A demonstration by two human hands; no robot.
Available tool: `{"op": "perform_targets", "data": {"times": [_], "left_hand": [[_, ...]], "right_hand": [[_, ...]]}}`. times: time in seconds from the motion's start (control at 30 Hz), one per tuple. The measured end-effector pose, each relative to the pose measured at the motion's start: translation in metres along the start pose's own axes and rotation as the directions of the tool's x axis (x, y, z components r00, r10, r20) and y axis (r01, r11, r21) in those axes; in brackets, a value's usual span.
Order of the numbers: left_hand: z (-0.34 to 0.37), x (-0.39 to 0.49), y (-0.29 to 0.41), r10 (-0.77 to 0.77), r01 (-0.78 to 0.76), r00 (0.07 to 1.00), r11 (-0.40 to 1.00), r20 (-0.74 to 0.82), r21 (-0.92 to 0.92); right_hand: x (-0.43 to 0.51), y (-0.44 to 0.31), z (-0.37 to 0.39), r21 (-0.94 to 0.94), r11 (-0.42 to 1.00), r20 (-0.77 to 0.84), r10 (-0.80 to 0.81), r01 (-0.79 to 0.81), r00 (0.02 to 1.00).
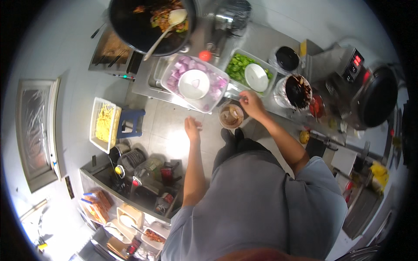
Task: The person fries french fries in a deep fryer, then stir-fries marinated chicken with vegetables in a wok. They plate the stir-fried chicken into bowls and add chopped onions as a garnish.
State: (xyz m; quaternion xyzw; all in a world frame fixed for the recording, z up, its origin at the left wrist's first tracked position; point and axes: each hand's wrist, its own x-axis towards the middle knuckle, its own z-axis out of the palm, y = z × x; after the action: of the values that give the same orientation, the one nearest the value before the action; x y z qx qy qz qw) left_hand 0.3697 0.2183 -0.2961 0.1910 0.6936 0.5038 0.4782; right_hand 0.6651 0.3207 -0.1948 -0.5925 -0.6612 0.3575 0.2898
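My left hand [193,126] hangs over the tiled floor, just below the tub of cut onion, with its fingers slightly bent and nothing visible in them. My right hand [249,100] is at the counter's edge near the container of chopped green peppers [235,67]; its fingertips are close together, and whether they hold something small cannot be told. A white bowl [194,84] with one onion piece in it sits on the cut purple onion [217,93]. Another white bowl [256,77] rests on the peppers. Below my right hand, a round tub [231,116] with brownish residue stands by my feet.
A large black wok [130,29] holds cooked food and a ladle [160,40] at upper left. Right along the counter [287,112] stand a sauce-smeared tub [297,91], a black-lined pot [287,58] and a cooker. A basket of yellow strips [114,130] sits on a blue stool [132,123] at left.
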Motion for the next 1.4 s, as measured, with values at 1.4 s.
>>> {"op": "perform_targets", "data": {"times": [1.4], "left_hand": [[-0.208, -0.031, 0.180, 0.059, -0.031, 0.914, 0.997, 0.401, -0.076]], "right_hand": [[-0.066, -0.269, 0.029, -0.236, 0.867, -0.401, -0.497, 0.438, 0.769]]}}
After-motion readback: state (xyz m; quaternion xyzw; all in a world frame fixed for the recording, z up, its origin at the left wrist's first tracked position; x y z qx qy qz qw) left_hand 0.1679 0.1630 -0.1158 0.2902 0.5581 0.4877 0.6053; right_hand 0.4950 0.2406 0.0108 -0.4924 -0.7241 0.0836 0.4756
